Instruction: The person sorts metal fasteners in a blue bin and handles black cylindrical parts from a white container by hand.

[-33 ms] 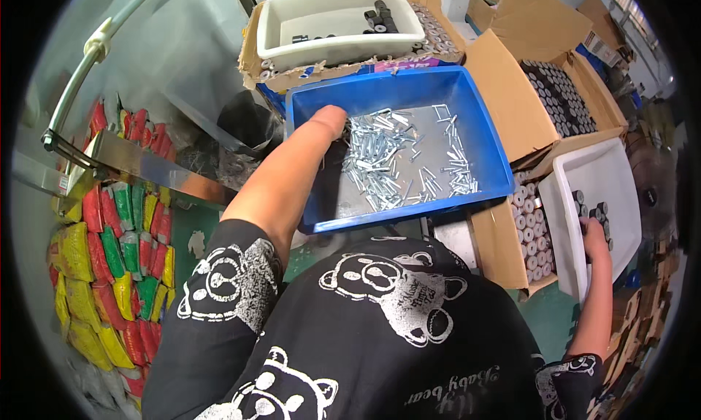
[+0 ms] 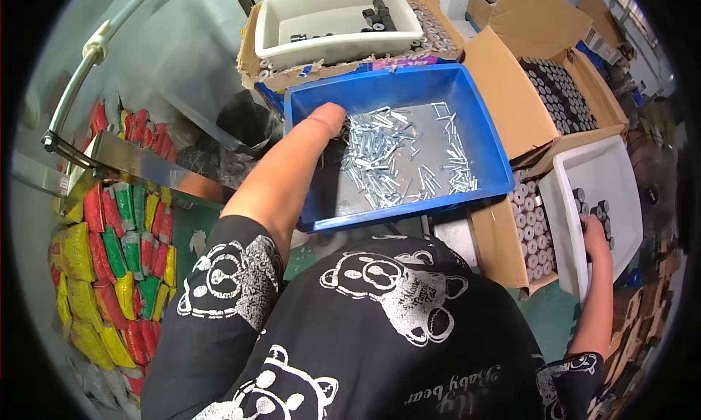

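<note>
My left hand (image 2: pixel 331 118) reaches down into a blue plastic bin (image 2: pixel 405 217), at the left side of a heap of loose silver metal pins or bolts (image 2: pixel 376 153). Its wrist is bent, and the fingers are hidden below it. Far to the right, my right hand (image 2: pixel 595 234) is inside the near side of a tilted white tray (image 2: pixel 622 201). Several short black cylinders (image 2: pixel 603 212) lie just beyond its fingers. The fingers are partly hidden and small, so whether they hold a cylinder does not show.
Behind the bin, another white tray (image 2: pixel 328 44) with black cylinders rests on a carton. Open cardboard boxes (image 2: pixel 504 91) at the right hold rows of cylinders, some with pale ends (image 2: pixel 533 234). A metal bar (image 2: pixel 161 173) and stacked red, green and yellow packets (image 2: pixel 117 245) are at the left.
</note>
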`<action>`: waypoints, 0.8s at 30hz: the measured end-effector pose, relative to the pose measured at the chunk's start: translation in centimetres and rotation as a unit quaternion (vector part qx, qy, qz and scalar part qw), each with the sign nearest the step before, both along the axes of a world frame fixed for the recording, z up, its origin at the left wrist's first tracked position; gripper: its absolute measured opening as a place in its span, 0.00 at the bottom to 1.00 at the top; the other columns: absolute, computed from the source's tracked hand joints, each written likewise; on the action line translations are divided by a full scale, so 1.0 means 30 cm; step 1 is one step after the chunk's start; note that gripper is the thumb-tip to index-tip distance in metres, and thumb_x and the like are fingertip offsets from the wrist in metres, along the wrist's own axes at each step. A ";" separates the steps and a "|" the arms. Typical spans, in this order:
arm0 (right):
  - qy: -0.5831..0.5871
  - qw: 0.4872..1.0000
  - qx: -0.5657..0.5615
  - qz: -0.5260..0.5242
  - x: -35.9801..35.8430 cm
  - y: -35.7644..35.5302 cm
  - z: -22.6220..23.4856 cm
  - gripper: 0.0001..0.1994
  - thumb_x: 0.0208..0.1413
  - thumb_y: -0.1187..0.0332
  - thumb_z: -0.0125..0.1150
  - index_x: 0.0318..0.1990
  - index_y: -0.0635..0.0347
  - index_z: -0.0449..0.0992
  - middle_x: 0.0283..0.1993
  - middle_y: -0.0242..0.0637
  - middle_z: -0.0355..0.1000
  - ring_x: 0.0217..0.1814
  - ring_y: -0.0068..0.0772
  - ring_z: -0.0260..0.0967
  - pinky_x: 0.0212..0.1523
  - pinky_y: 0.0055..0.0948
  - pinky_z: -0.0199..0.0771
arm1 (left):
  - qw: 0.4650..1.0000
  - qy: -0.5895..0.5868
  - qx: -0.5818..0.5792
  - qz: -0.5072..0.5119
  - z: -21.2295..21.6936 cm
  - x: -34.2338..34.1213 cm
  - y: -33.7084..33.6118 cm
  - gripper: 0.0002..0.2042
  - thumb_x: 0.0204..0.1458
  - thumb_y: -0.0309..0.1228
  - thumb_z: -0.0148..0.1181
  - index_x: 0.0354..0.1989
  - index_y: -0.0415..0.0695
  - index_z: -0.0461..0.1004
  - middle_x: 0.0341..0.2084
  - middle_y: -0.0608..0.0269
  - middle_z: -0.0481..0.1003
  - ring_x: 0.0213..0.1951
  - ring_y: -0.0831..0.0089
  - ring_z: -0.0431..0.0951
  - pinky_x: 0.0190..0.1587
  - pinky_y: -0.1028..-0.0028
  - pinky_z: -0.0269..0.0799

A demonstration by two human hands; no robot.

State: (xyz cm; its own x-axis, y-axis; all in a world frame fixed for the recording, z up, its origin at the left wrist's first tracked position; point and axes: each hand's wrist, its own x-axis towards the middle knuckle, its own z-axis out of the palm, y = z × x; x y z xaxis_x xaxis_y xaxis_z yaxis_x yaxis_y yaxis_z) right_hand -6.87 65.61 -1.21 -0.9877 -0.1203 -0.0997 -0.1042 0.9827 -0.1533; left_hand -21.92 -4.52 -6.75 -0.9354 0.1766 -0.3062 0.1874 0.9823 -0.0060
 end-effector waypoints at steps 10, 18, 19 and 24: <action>-0.061 0.974 -0.193 -0.100 -0.005 -0.041 0.050 0.13 0.49 0.75 0.59 0.43 0.69 0.76 0.36 0.46 0.74 0.37 0.41 0.72 0.40 0.32 0.72 | 0.933 -0.115 0.304 0.157 0.054 -0.018 -0.028 0.11 0.55 0.34 0.61 0.29 0.39 0.80 0.19 0.63 0.79 0.20 0.76 0.79 0.26 0.73 0.74; -0.112 0.671 -0.717 -0.151 -0.023 -0.040 0.128 0.14 0.61 0.62 0.58 0.47 0.63 0.70 0.39 0.36 0.70 0.37 0.28 0.68 0.34 0.24 0.73 | 0.837 -0.155 0.456 0.259 0.091 -0.006 -0.028 0.09 0.57 0.31 0.60 0.27 0.40 0.77 0.20 0.63 0.77 0.20 0.76 0.74 0.24 0.76 0.71; -0.104 0.626 -0.756 -0.162 -0.031 -0.049 0.142 0.14 0.62 0.62 0.56 0.46 0.64 0.69 0.41 0.39 0.69 0.39 0.29 0.67 0.35 0.24 0.74 | 0.826 -0.152 0.476 0.260 0.089 -0.005 -0.032 0.08 0.56 0.30 0.61 0.28 0.40 0.77 0.21 0.62 0.77 0.20 0.77 0.74 0.24 0.77 0.71; -0.115 0.539 -0.825 -0.126 -0.088 -0.125 0.223 0.12 0.64 0.60 0.52 0.44 0.61 0.69 0.38 0.39 0.65 0.37 0.31 0.65 0.29 0.21 0.70 | 0.827 -0.167 0.475 0.250 0.060 -0.009 -0.031 0.02 0.54 0.24 0.61 0.34 0.39 0.77 0.22 0.62 0.78 0.23 0.76 0.76 0.25 0.77 0.71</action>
